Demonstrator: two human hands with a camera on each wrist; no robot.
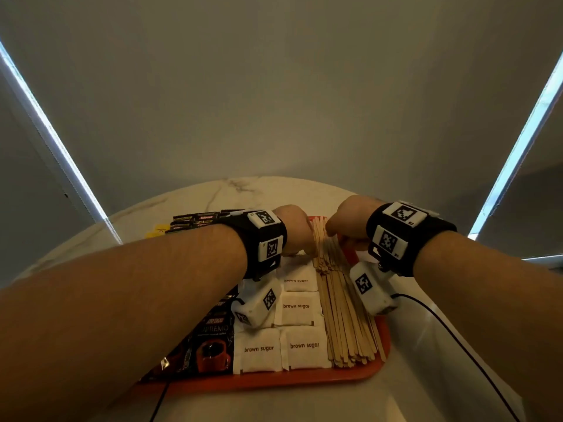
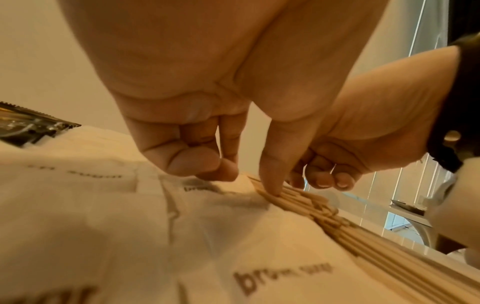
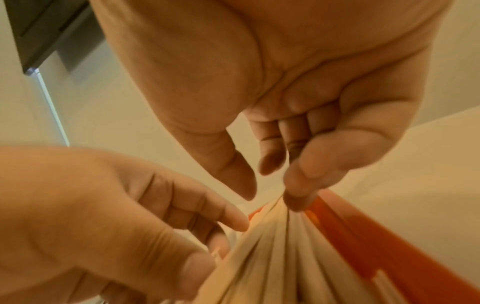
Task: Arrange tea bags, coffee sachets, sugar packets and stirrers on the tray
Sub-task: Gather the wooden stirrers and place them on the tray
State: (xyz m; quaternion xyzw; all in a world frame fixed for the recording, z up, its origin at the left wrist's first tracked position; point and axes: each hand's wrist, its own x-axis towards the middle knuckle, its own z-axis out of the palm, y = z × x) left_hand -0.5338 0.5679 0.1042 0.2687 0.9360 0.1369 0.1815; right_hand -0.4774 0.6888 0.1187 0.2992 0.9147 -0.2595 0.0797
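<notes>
We are noting the stirrers as pale, bare wood, matt, with a flat, smooth face. The sugar packets are looking like soft white matt paper, faintly creased in the left wrist view. The coffee sachets are showing glossy black foil or plastic film that is catching glints of light. The tray is reading as smooth orange plastic with a slight sheen. The surface is appearing as pale polished stone-like veined marble. The wrist bands are looking like black matt cloth carrying white hard plastic blocks.
</notes>
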